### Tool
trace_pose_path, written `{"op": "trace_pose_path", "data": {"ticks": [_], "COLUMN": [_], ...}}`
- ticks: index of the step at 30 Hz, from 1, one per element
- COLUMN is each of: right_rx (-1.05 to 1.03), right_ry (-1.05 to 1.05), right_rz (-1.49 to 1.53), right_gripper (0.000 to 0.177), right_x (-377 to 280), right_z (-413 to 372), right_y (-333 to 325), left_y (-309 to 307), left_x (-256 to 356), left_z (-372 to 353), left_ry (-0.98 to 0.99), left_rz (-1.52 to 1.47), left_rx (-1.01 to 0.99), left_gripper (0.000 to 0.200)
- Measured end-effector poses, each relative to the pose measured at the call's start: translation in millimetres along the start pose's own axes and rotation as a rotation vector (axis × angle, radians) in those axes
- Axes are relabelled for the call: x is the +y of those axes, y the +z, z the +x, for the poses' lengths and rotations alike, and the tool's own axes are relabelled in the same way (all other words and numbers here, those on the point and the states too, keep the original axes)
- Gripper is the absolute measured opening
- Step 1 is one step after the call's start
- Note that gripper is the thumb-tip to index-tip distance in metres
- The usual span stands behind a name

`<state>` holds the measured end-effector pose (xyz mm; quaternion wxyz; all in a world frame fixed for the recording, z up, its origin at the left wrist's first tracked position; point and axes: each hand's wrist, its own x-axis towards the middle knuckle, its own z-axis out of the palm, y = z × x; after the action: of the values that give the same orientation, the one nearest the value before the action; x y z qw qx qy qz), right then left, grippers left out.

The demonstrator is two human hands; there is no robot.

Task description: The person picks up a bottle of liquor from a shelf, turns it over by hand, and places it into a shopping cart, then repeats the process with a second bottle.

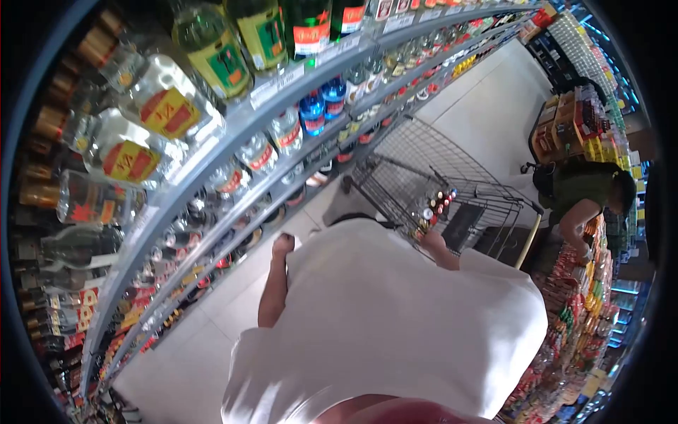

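Note:
My left hand hangs at the left of my white shirt, its fingers curled into a fist with nothing visible in them. It is nearest to the lower bottle shelves, apart from them. On the other side, my right hand is closed at a cluster of small bottles with red and light caps. The bottles show just beyond my fingers, against the cart's wire mesh. My exact hold on them is partly hidden. The wire shopping cart stands ahead and to the right, its yellowish handle towards the right.
Long shelves of clear, green and blue bottles curve along the left. To the right, a person in a dark green top leans over a display of packaged goods. Stacked boxes stand farther off. Pale tiled floor runs between.

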<state>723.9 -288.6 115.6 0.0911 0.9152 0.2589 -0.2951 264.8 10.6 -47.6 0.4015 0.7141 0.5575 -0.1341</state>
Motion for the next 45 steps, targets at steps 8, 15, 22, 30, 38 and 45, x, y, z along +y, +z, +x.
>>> {"op": "trace_pose_path", "data": {"ticks": [8,15,22,30,38,45], "right_rx": [-0.138,-0.091,-0.023,-0.054,0.088,0.089], "right_ry": [-0.030,-0.121,-0.271,-0.285,-0.379,-0.418], "right_rz": [-0.076,0.045,0.004,0.089,0.170,0.158], "right_gripper": [0.045,0.043,0.036,0.041,0.024,0.022], "right_x": [7,26,33,43,47,55], "right_z": [22,13,12,9,4,6], "right_y": [-1,7,2,8,12,20], "left_y": [17,-1,-30,17,53,74], "left_x": [33,122,284,402,415,405], "left_z": [-64,-51,-25,-37,-37,-38], "left_ry": [-0.228,-0.091,0.231,0.568,0.651,0.555], "left_rz": [-0.187,-0.059,0.147,0.390,0.778,0.789], "left_rx": [-0.023,-0.030,-0.014,0.048,0.082,-0.076], "left_gripper": [0.046,0.041,0.043,0.050,0.054,0.062]}}
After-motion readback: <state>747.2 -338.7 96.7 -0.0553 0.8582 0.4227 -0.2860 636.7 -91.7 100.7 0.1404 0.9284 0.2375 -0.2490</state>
